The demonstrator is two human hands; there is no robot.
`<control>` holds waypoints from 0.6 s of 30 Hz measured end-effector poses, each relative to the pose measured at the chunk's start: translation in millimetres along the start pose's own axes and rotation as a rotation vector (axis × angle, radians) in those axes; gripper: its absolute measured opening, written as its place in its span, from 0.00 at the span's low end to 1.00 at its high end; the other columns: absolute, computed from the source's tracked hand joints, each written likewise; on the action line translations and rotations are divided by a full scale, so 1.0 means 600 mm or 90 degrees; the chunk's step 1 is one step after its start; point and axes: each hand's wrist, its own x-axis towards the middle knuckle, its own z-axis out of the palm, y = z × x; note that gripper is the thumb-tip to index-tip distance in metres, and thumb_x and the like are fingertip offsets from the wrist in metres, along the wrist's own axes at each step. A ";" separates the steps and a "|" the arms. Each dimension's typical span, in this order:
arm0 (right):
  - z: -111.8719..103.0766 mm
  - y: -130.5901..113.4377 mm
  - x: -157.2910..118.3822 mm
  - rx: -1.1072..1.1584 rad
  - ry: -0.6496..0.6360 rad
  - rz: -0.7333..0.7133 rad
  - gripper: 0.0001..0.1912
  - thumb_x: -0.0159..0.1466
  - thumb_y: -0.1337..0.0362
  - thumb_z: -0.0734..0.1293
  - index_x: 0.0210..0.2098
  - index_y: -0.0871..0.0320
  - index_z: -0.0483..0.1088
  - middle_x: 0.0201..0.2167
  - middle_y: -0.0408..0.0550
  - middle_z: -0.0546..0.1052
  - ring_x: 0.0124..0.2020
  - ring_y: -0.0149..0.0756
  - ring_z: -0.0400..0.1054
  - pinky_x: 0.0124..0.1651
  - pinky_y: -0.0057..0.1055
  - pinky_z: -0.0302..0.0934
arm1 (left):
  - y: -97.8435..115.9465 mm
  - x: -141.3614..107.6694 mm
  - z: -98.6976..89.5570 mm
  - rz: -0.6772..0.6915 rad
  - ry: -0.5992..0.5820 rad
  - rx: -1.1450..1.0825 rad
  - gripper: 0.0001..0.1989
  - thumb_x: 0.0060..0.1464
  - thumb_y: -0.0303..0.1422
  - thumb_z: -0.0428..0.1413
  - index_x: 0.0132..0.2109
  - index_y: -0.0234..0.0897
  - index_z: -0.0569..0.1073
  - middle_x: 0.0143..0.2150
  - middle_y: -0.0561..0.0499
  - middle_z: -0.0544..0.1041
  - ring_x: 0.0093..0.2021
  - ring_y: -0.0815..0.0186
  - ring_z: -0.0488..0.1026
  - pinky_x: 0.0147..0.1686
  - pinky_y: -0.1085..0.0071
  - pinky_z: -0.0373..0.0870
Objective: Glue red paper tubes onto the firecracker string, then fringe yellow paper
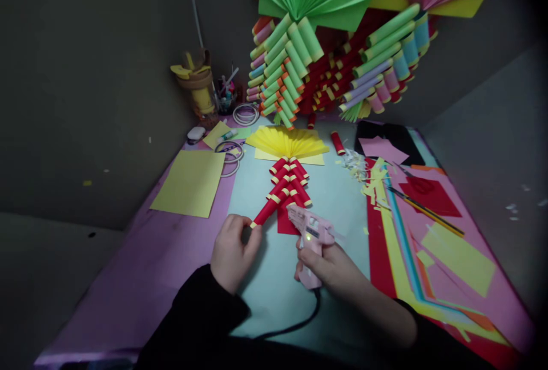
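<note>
My left hand (235, 249) pinches the lower yellow-tipped end of a red paper roll (266, 210). That roll slants up to a row of red rolls with yellow ends (295, 181), set in two slanting columns below a pleated yellow paper fan (287, 141). In my right hand (321, 261) is a pink glue gun (314, 236), its nozzle pointing up and left over a red paper strip (283, 220) beneath the rolls. A black cord runs from the gun's handle toward the table's front edge.
Finished paper decorations (295, 67) hang at the back. A pot of tools (199, 90), ring-shaped bands (231, 159) and a yellow sheet (188, 181) lie left. On the right are paper shreds (357, 164), a pencil (428, 213) and stacked coloured sheets (381, 256).
</note>
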 end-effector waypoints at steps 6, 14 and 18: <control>0.002 -0.008 -0.003 -0.009 0.003 0.011 0.19 0.58 0.46 0.64 0.29 0.55 0.62 0.22 0.47 0.75 0.26 0.39 0.72 0.32 0.38 0.66 | 0.001 0.002 0.001 0.002 0.001 0.004 0.07 0.58 0.34 0.52 0.34 0.36 0.69 0.31 0.50 0.70 0.32 0.66 0.67 0.31 0.70 0.64; 0.000 0.007 -0.006 0.010 -0.010 0.012 0.18 0.59 0.47 0.64 0.29 0.56 0.63 0.22 0.47 0.75 0.26 0.38 0.72 0.31 0.36 0.66 | 0.001 0.000 0.001 -0.003 -0.002 0.003 0.08 0.58 0.35 0.52 0.33 0.36 0.68 0.31 0.50 0.69 0.32 0.65 0.67 0.30 0.69 0.64; -0.001 0.017 -0.007 0.011 -0.025 0.014 0.17 0.59 0.48 0.65 0.28 0.56 0.65 0.22 0.47 0.75 0.26 0.38 0.73 0.30 0.36 0.67 | 0.002 0.002 0.001 -0.003 -0.005 0.008 0.08 0.58 0.35 0.52 0.33 0.36 0.69 0.31 0.49 0.69 0.32 0.65 0.67 0.30 0.69 0.64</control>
